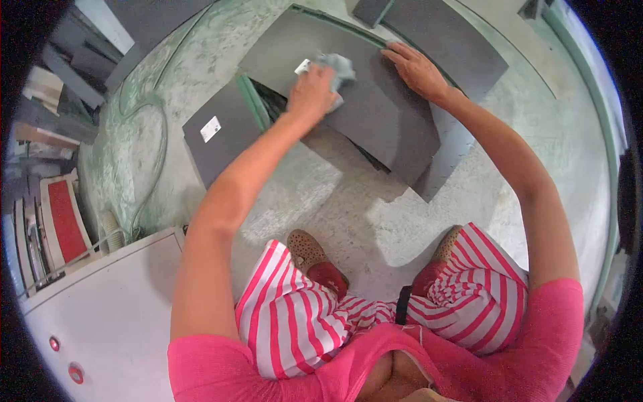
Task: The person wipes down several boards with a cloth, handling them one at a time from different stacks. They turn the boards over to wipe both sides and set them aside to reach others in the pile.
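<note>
My left hand (311, 95) is closed on a crumpled pale grey-blue cloth (340, 70), which it presses against the face of a large dark grey panel (382, 107). A white label (303, 65) shows on that panel beside the hand. My right hand (416, 72) lies at the panel's far right edge, fingers stretched out and touching it, with no object in them. To the left, under my left forearm, is another grey panel (201, 151) with a white label (210, 128) and a green edge. What supports the large panel is mostly hidden.
More grey panels (455, 40) lie at the back right. A hose (163, 134) runs over the dusty floor (295, 194) on the left. At lower left stands a white cabinet (114, 295) with red buttons, near stacked boards (65, 218). My feet are on the floor below the panels.
</note>
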Available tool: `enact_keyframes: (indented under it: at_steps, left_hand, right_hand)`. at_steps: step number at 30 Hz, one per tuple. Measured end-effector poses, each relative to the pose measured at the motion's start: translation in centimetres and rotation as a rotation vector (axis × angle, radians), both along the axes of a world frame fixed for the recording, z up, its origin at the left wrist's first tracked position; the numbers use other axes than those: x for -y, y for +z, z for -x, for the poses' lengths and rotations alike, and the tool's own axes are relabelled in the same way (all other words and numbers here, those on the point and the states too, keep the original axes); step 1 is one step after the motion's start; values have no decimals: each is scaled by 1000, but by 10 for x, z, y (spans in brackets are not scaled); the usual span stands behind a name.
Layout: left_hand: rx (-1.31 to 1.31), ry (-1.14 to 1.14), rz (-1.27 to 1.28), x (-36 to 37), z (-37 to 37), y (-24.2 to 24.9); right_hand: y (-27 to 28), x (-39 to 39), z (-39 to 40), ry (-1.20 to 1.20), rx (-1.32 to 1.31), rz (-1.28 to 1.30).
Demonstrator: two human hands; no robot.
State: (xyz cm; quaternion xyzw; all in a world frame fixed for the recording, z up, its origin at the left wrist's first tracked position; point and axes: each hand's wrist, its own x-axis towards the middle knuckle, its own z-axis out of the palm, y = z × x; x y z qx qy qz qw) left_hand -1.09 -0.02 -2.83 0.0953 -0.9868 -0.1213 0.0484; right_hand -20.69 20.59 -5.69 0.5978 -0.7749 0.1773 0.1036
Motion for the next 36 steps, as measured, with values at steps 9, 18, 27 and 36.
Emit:
enact_keyframes:
  at_steps: [9,18,27,36]
  left_hand:
    - [-77,-470,-41,-102,0,5]
    - [-125,208,212,45,24,-13]
    - [-137,-103,-76,-21,36,-4]
    - [-157,207,142,63,64,-25]
  right_hand:
    - [8,7,-4,31,143,-19]
    - [0,-7,-49,42,41,-57]
    - [17,-11,-128,380,201,-155]
    - [12,-2,-134,421,136,-207]
